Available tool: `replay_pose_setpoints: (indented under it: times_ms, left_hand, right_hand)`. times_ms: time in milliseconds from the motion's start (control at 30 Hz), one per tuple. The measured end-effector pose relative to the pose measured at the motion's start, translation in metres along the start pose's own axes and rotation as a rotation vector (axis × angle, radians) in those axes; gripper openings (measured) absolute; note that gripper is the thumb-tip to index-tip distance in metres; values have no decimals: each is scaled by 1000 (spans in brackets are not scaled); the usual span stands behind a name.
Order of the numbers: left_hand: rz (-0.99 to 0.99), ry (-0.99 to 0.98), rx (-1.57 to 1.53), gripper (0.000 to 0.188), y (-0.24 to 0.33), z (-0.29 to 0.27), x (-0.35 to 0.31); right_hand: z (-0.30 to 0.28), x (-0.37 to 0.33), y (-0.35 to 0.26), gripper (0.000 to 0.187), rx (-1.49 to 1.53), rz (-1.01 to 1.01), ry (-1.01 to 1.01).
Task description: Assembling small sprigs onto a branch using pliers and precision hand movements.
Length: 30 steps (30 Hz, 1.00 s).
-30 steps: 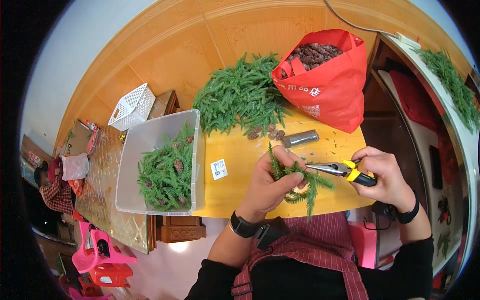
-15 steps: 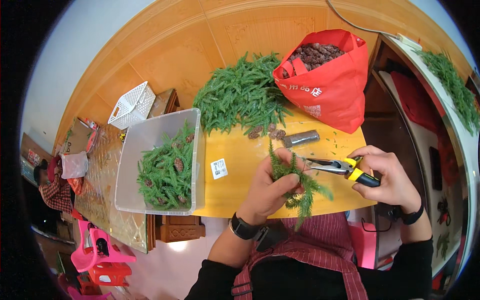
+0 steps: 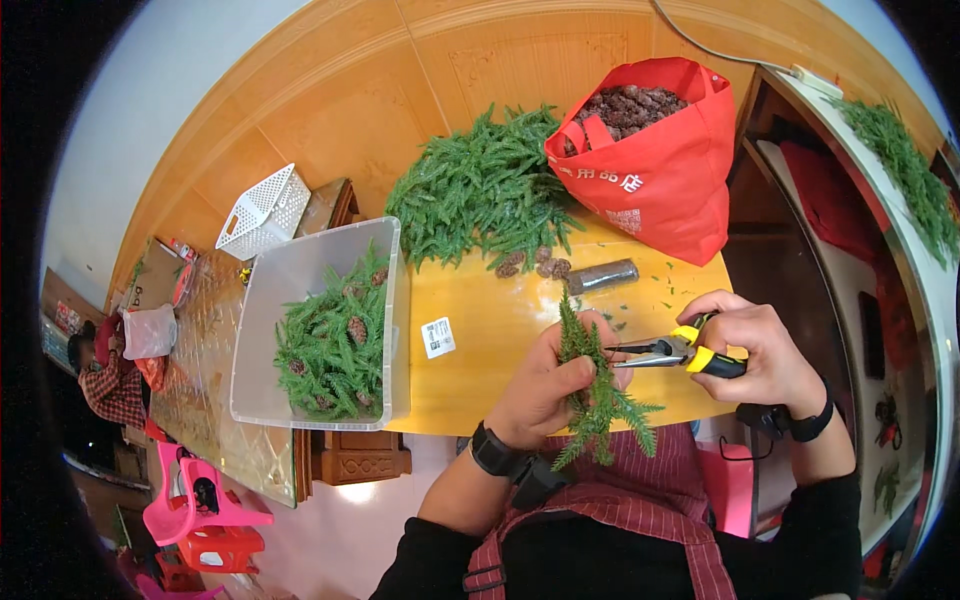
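Observation:
My left hand [image 3: 548, 385] is closed round a green artificial pine sprig [image 3: 600, 410], which stands up above the thumb and fans out below it. In my right hand [image 3: 765, 350] is a pair of pliers [image 3: 665, 352] with yellow and black handles. The slim jaws point left and reach the sprig beside my left fingers; whether they grip a stem there is too small to tell. On the yellow table behind lie a few pine cones [image 3: 553, 267] and a dark roll [image 3: 603, 276] that looks like wound wire.
A clear plastic bin [image 3: 400, 330] at the left holds sprigs with pine cones. Behind lies a heap of green sprigs [image 3: 480, 185], beside a red bag [image 3: 660, 190] full of cones. A white label [image 3: 438, 337] lies near the bin. Another person [image 3: 112, 385] sits far left.
The pliers have moved slightly left and down, their jaws now at the sprig. My left hand has turned the sprig more upright and lowered it a little.

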<state>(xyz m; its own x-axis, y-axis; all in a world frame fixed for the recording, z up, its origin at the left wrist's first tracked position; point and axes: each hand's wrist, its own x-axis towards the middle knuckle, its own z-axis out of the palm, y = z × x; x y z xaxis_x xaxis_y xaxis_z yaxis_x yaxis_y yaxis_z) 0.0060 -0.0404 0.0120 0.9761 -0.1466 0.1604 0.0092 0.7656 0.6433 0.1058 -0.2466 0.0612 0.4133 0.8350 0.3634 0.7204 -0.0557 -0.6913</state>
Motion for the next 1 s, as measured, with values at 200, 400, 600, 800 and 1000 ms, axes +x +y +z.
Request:
replay_pose_setpoints:
  times_ms: [200, 400, 600, 800, 1000]
  left_hand:
    - [-1, -32, 105, 32, 4, -6, 0]
    - [485, 213, 792, 23, 8, 0, 3]
    - [842, 161, 1296, 26, 12, 3, 4]
    - [323, 238, 631, 22, 9, 5, -3]
    - [47, 239, 288, 19, 5, 3, -7]
  right_hand:
    - [0, -2, -5, 15, -37, 9, 51]
    - [6, -9, -6, 23, -154, 58, 139]
    - [11, -10, -23, 24, -121, 337, 94]
    - [7, -11, -5, 22, -66, 162, 104]
    - [8, -9, 4, 21, -13, 83, 49]
